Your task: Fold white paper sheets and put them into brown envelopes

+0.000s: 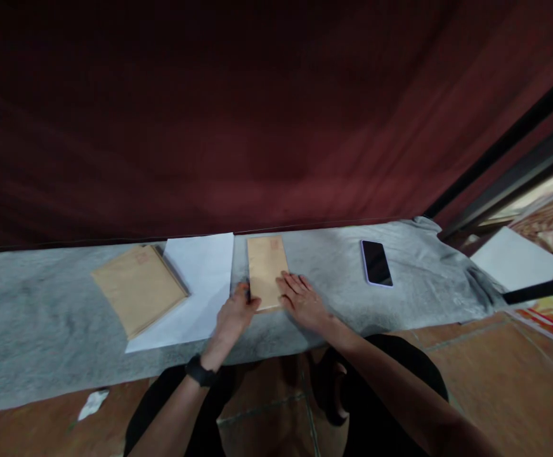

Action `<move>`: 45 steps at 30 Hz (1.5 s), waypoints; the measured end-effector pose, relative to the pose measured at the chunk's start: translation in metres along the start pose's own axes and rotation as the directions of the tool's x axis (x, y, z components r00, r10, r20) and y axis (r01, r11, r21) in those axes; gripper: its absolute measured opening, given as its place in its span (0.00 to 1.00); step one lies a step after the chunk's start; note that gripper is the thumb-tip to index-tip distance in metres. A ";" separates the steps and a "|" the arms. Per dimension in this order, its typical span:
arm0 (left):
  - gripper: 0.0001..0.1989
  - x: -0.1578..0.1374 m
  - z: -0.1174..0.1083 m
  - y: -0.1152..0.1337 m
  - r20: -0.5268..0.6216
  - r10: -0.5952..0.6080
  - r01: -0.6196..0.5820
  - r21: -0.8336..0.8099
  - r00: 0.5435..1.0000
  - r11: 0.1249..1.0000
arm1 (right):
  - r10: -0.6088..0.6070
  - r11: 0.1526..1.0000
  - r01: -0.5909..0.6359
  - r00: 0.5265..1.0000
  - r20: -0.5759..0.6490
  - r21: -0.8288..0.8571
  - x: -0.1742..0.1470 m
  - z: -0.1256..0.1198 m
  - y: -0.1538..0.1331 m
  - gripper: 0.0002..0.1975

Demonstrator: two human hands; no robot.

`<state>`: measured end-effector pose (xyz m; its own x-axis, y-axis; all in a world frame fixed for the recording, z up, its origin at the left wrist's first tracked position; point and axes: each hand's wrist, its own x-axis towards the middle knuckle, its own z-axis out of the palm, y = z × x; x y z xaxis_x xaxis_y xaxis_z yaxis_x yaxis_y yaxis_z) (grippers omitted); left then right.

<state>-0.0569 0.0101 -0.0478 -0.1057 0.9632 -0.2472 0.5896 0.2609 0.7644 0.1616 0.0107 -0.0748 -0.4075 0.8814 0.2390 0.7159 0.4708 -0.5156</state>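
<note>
A brown paper envelope (pixel 266 263) lies lengthwise in front of me on a grey cloth, with a faint reddish mark near its top right corner. My left hand (pixel 236 311) is at its lower left corner, thumb on the paper and fingers bent along the edge. A small dark patch shows between that thumb and forefinger; I cannot tell what it is. My right hand (pixel 305 306) lies flat with spread fingers, its fingertips on the envelope's right side. Left of them, a stack of brown envelopes (pixel 138 285) rests askew, partly covering white paper (pixel 205 279).
A phone (pixel 377 263) with a pale purple edge lies on the grey cloth (pixel 324 254) to the right. Behind the cloth hangs a dark red curtain (pixel 276 139). Dark metal bars (pixel 509 143) and a white panel (pixel 517 257) stand at far right. Below is tiled floor (pixel 509 362).
</note>
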 end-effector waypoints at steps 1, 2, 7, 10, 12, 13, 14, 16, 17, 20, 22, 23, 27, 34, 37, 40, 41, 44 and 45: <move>0.15 0.000 0.000 0.004 -0.088 0.091 -0.074 0.179 0.992 0.981 | -0.003 0.997 0.004 1.000 0.013 -0.077 -0.001 0.004 -0.001 0.25; 0.15 0.002 0.001 0.008 -0.134 0.212 -0.156 0.338 0.968 0.928 | -0.002 0.989 0.005 1.000 0.022 -0.146 -0.002 0.008 -0.001 0.25; 0.25 0.050 0.024 0.033 0.093 0.667 -0.589 0.570 0.739 0.573 | -0.034 0.946 0.037 0.999 0.014 -0.322 -0.005 0.014 0.003 0.26; 0.27 0.098 0.036 0.040 0.193 0.638 -0.597 0.618 0.746 0.511 | -0.047 0.948 0.041 0.999 -0.011 -0.315 -0.004 0.015 0.003 0.25; 0.28 0.124 0.038 0.040 0.268 0.609 -0.616 0.624 0.747 0.481 | -0.045 0.953 0.036 0.999 -0.023 -0.302 -0.003 0.016 0.003 0.24; 0.28 0.134 0.039 0.040 0.297 0.601 -0.628 0.622 0.742 0.468 | -0.044 0.955 0.034 0.999 -0.028 -0.296 -0.003 0.016 0.002 0.24; 0.28 0.140 0.039 0.039 0.318 0.599 -0.640 0.618 0.735 0.457 | -0.044 0.956 0.033 0.999 -0.031 -0.290 -0.003 0.016 0.002 0.24; 0.28 0.146 0.040 0.035 0.338 0.607 -0.659 0.609 0.719 0.441 | -0.047 0.960 0.035 0.998 -0.037 -0.279 -0.002 0.016 0.001 0.24; 0.29 0.146 0.041 0.032 0.345 0.614 -0.669 0.603 0.709 0.434 | -0.047 0.962 0.034 0.998 -0.043 -0.272 -0.002 0.016 0.001 0.23; 0.29 0.135 0.043 0.023 0.381 0.637 -0.711 0.574 0.670 0.405 | -0.042 0.969 0.025 0.997 -0.066 -0.244 -0.002 0.016 0.002 0.22; 0.29 0.123 0.043 0.017 0.399 0.653 -0.737 0.555 0.643 0.386 | -0.043 0.977 0.025 0.996 -0.079 -0.214 -0.002 0.016 0.004 0.21; 0.29 0.117 0.043 0.014 0.409 0.658 -0.747 0.545 0.632 0.380 | -0.044 0.980 0.026 0.995 -0.085 -0.197 -0.002 0.016 0.005 0.21; 0.29 0.086 0.040 0.003 0.448 0.637 -0.764 0.511 0.628 0.394 | -0.034 0.989 0.016 0.992 -0.121 -0.147 -0.001 0.015 0.008 0.19; 0.30 0.026 0.032 -0.024 0.437 0.635 -0.764 0.465 0.637 0.447 | -0.071 0.995 0.063 0.992 -0.101 -0.081 -0.003 0.010 0.010 0.16; 0.28 -0.001 0.028 -0.034 0.395 0.676 -0.772 0.451 0.622 0.448 | -0.064 0.996 0.056 0.991 -0.116 -0.070 -0.005 0.009 0.011 0.16; 0.22 -0.023 0.025 -0.039 0.249 0.702 -0.718 0.464 0.667 0.518 | -0.078 0.996 0.073 0.990 -0.113 -0.049 -0.010 0.007 0.008 0.14; 0.21 -0.027 0.024 -0.040 0.194 0.702 -0.695 0.465 0.685 0.549 | -0.099 0.995 0.095 0.991 -0.092 -0.039 -0.012 0.006 0.006 0.14; 0.18 -0.033 0.024 -0.039 0.098 0.698 -0.662 0.433 0.710 0.612 | -0.150 0.989 0.150 0.989 -0.005 -0.014 -0.017 0.001 0.002 0.12; 0.17 -0.032 0.024 -0.038 0.083 0.697 -0.660 0.418 0.712 0.624 | -0.148 0.989 0.148 0.989 0.014 -0.014 -0.017 0.000 0.002 0.11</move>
<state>-0.0569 -0.0326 -0.0831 0.4021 0.8625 0.3072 0.7729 -0.4997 0.3911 0.1703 -0.0037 -0.0796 -0.5166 0.8014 0.3015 0.6554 0.5967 -0.4631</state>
